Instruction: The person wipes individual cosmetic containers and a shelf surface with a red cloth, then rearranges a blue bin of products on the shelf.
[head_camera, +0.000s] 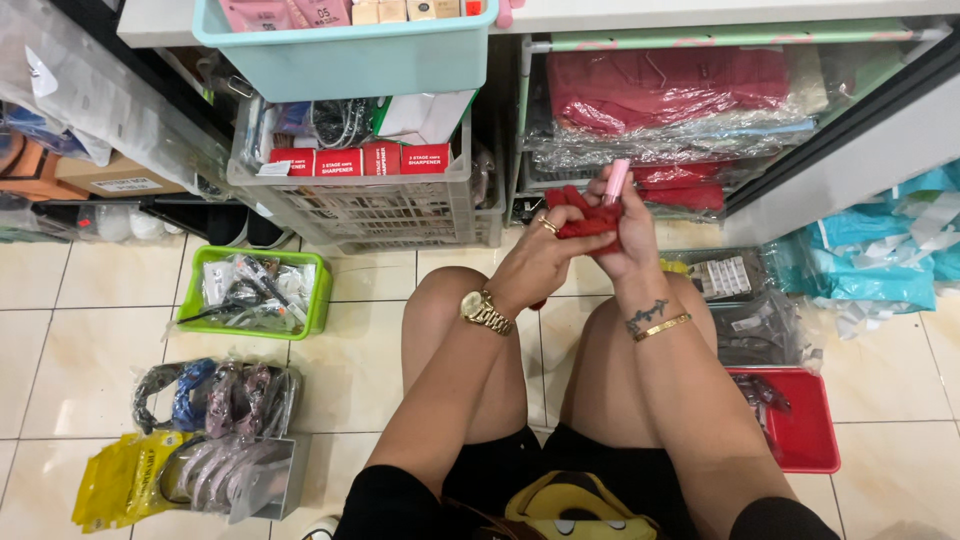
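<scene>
I am sitting low on the tiled floor with my bare knees in front of me. My left hand has a ring on it and a gold watch on the wrist. It is closed around a soft red cloth thing. My right hand holds the same red cloth thing from the other side, and its fingers also pinch a small pink tube that sticks up straight. Both hands are close together, touching, up above my knees. My right wrist has a thin gold bangle.

In front of me is a grey crate with red boxes in a row inside it. Above it sits a light blue basket. To the right of the crate is a shelf with red things wrapped in clear plastic.

On the floor by my left side is a green basket full of little packs. Nearer to me lie headbands in a clear bag and a yellow packet. By my right side is a red tray.
</scene>
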